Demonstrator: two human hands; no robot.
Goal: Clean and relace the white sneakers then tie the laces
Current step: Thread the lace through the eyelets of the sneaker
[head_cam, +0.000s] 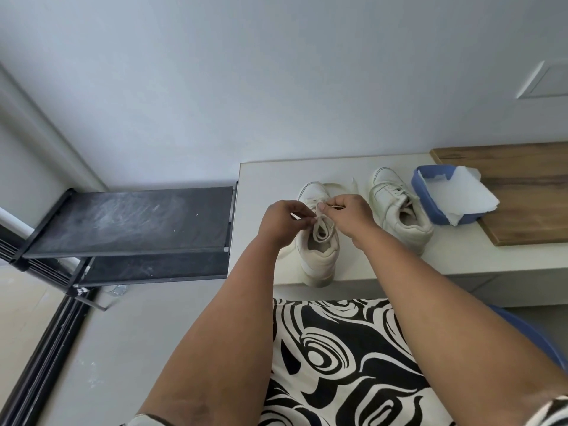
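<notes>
Two white sneakers stand on a white table [270, 179], toes pointing away from me. The near sneaker [319, 256] sits at the table's front edge with its heel toward me. My left hand [284, 221] and my right hand [349, 215] meet over its tongue, and each pinches a piece of the white lace [353, 184], whose loose end trails off behind the shoe. The second sneaker [399, 210] stands to the right with its laces in place, untouched.
A blue tub [427, 198] holding white paper [461, 192] sits right of the second sneaker, partly on a wooden board [522, 192]. A black shelf rack [132, 219] stands left of the table. My lap in patterned cloth [338, 364] is below the table edge.
</notes>
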